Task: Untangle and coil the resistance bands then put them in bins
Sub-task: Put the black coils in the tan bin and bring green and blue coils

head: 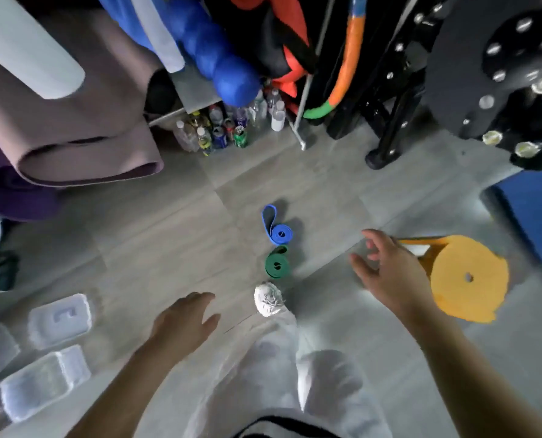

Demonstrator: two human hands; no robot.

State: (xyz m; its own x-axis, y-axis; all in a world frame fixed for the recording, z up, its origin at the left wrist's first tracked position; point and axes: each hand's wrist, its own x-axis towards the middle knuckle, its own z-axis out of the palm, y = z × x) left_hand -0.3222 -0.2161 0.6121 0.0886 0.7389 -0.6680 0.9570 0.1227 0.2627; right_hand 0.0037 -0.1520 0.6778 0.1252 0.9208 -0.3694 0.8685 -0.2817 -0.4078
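Bands lie coiled on the grey floor [174, 235]: blue band [279, 233] just beyond green band [276, 264], ahead of a white shoe [268, 299]. Left hand [184, 320] and right hand [389, 273] hover spread, holding nothing. Clear bins [59, 320] sit far left

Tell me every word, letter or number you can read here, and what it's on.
"C": on a clear plastic bin on the floor, left.
Bottles and cans by the rack: labels too small and blurred to read.
Blue band, green band, yellow stool: no text visible.
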